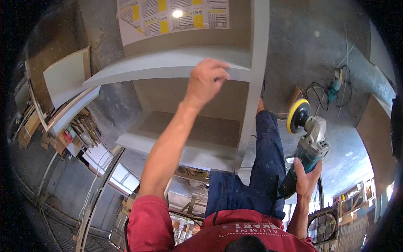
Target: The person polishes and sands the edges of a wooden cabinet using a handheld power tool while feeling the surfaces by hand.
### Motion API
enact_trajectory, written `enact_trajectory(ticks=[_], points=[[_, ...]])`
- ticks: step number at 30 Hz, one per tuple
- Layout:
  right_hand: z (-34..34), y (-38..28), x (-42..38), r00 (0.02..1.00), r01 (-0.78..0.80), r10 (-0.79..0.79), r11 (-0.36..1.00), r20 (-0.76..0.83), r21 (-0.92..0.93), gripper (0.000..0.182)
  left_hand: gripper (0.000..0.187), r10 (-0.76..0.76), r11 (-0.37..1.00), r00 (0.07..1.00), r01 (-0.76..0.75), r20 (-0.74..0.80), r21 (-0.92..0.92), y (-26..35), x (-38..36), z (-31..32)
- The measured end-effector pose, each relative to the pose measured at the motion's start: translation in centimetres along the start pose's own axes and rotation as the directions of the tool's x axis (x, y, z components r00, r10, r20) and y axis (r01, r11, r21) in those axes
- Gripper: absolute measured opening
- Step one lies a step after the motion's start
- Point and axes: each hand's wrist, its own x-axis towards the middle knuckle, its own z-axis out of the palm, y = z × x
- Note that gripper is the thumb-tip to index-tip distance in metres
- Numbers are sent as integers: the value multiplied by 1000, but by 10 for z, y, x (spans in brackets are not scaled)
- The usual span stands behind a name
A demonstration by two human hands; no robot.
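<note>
My right hand [307, 180] grips a teal-and-silver angle grinder [314, 140] by its body, held out beside my right leg. Its round black pad with a yellow face [297, 116] points up and left. My left hand [208, 77] is over the front edge of a grey-painted cabinet's curved shelf [168, 72], near where the shelf meets the upright side panel [257, 50]. Its fingers are loosely bent and apart, slightly blurred, with nothing visible in them.
Below the curved shelf is an open compartment [189, 128]. A printed sheet [174, 17] lies in the upper section. Another teal power tool [334, 89] with coiled black cord rests on the floor at right. Boards and wood scraps [84, 126] lean at left; a fan [322, 227] stands lower right.
</note>
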Motion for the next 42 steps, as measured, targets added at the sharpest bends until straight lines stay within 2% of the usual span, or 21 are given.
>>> enact_trajectory(ticks=[1,3,5,6,8,13,15,17,19,20,21,22,23,25,27,33,34,36,37,39,42], points=[[0,1,0,1000,16,-16,1000,-9,-4,65,28,91,992,996,-91,2,84,5,-6,2],[0,3,-1,999,51,-52,998,-13,-41,64,33,53,999,998,-52,-33,15,8,-18,-1],[0,-3,-5,999,12,-12,1000,-34,-10,65,40,17,923,979,61,-201,380,12,-25,-17],[0,8,-3,983,170,-174,983,-50,-72,53,40,14,921,979,66,-202,383,4,-31,-26],[-2,12,-2,986,154,-158,984,-45,-89,53,45,-68,870,994,102,-88,482,-20,-50,-53],[1,2,0,986,157,-163,980,-39,-126,54,36,-41,825,988,116,-147,553,-75,-72,-117],[3,-8,1,982,188,-189,974,3,-125,55,31,-127,784,962,248,-243,570,-111,-83,-146],[6,-14,1,978,205,-207,963,7,-172,57,35,-352,664,783,595,-514,452,-171,-95,-182],[11,-28,-13,975,221,-223,950,15,-221,57,46,-292,545,491,790,-821,280,-225,-101,-224],[25,-50,-14,990,138,-132,966,42,-217,57,59,-408,577,284,817,-868,-4,-266,-101,-241],[38,-66,-12,988,153,-148,960,38,-234,57,73,-532,568,74,770,-844,-290,-298,-99,-247],[49,-79,-12,989,148,-135,958,68,-244,57,73,-546,562,56,764,-836,-316,-307,-91,-245],[60,-90,-13,988,140,-118,956,97,-257,56,79,-725,496,-55,649,-687,-576,-305,-78,-245],[83,-107,-12,986,153,-121,931,115,-331,55,85,-875,353,-138,475,-464,-806,-318,-63,-237],[108,-126,-11,957,270,-198,875,212,-402,57,83,-733,269,-237,760,-638,-592,-328,-57,-222],[188,-185,-11,952,259,-145,849,269,-460,60,76,-814,193,-233,755,-532,-626,-242,-34,-224],[201,-189,-8,933,314,-183,834,310,-454,60,76,-824,179,-242,747,-513,-640,-259,-38,-221],[225,-201,-4,909,357,-196,821,368,-446,62,78,-689,254,-265,783,-675,-567,-295,-44,-211],[237,-208,-3,910,359,-192,810,368,-464,62,78,-698,240,-277,779,-661,-580,-280,-40,-213],[260,-221,-2,906,353,-147,779,396,-518,62,81,-784,262,-354,557,-510,-788,-232,-25,-222],[289,-242,-2,905,350,-98,724,413,-595,62,83,-766,215,-353,646,-537,-732,-253,-33,-220]])
